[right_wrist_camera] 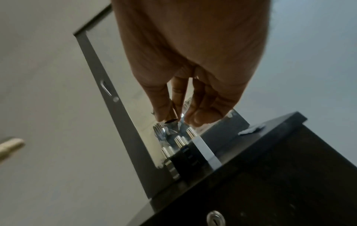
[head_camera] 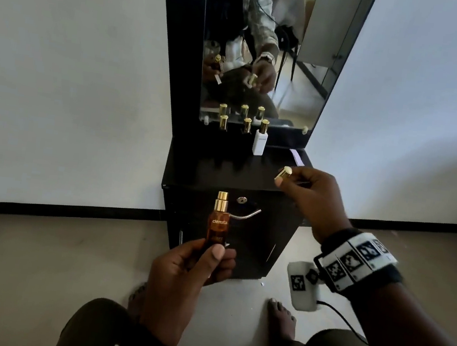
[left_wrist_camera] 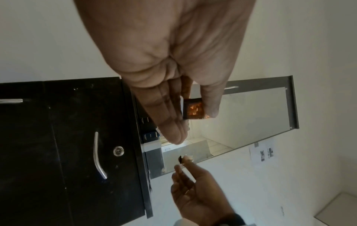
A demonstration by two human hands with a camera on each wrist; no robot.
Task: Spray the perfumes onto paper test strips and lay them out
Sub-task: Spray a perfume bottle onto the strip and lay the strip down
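My left hand (head_camera: 210, 254) grips the lower part of an amber perfume bottle (head_camera: 217, 225) upright in front of the cabinet. Its gold sprayer is uncapped. The bottle's square base (left_wrist_camera: 193, 109) shows between my thumb and fingers in the left wrist view. My right hand (head_camera: 280, 178) pinches the gold cap (head_camera: 283, 173) over the cabinet top's right front; the right wrist view shows this cap (right_wrist_camera: 172, 114) at my fingertips. White paper strips (head_camera: 296, 157) lie at the top's back right. A white bottle (head_camera: 260, 142) and two dark gold-capped bottles (head_camera: 223, 122) stand by the mirror.
The black cabinet (head_camera: 193, 168) stands against a white wall, with a tall mirror (head_camera: 289, 99) above. Its door has a curved metal handle (head_camera: 245, 214) and a keyhole (head_camera: 241, 200). My bare foot (head_camera: 280, 319) and a white marked device (head_camera: 303, 287) are on the floor.
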